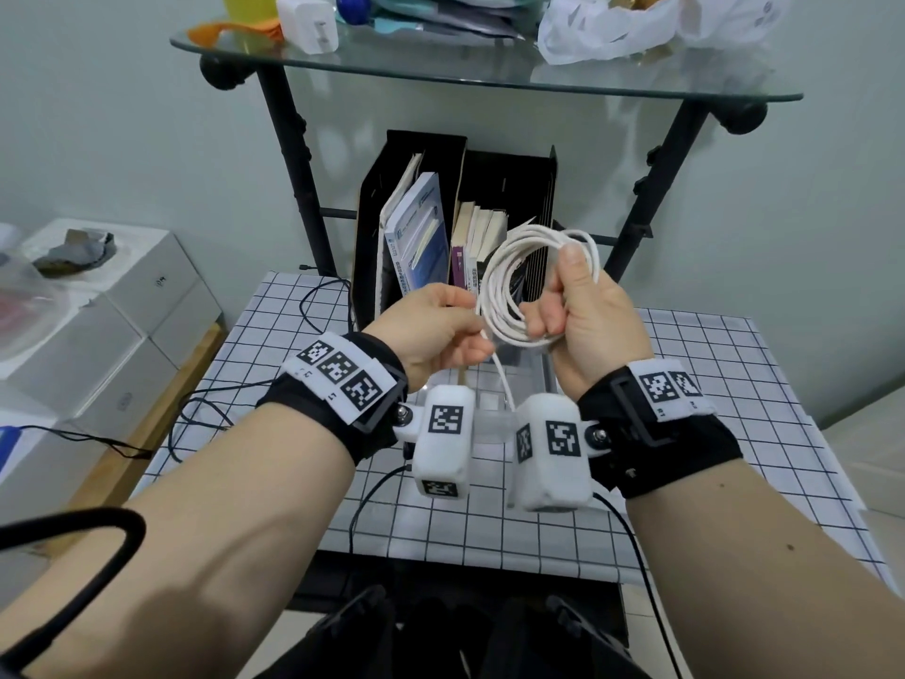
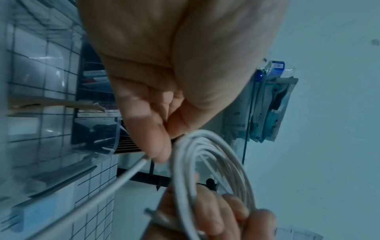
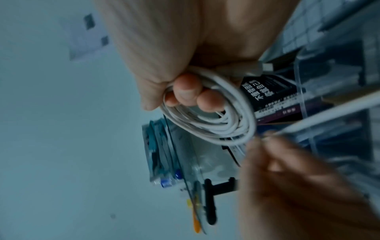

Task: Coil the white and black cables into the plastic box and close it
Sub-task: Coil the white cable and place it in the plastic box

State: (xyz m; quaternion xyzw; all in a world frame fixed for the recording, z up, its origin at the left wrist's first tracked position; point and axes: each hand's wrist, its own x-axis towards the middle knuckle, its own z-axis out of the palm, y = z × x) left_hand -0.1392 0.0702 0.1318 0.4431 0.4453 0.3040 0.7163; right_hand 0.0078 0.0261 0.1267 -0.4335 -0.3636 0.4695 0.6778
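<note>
I am holding a thin white cable (image 1: 509, 291), wound into several round loops, above the black-gridded white tablecloth (image 1: 734, 384). My right hand (image 1: 592, 311) is gripping the bundle with curled fingers. My left hand (image 1: 436, 325) is pinching the loose strand trailing down. The clear plastic box (image 1: 538, 379) is sitting beneath, mostly hidden by my hands. Both wrist views are blurring at the edges.

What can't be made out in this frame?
- Plastic box: head view, mostly hidden behind both hands; lid state unclear.
- White cable: its free tail vanishes behind the wrist cameras.
- Left hand: blurred in right wrist view.
- Black cable: cannot be identified.
</note>
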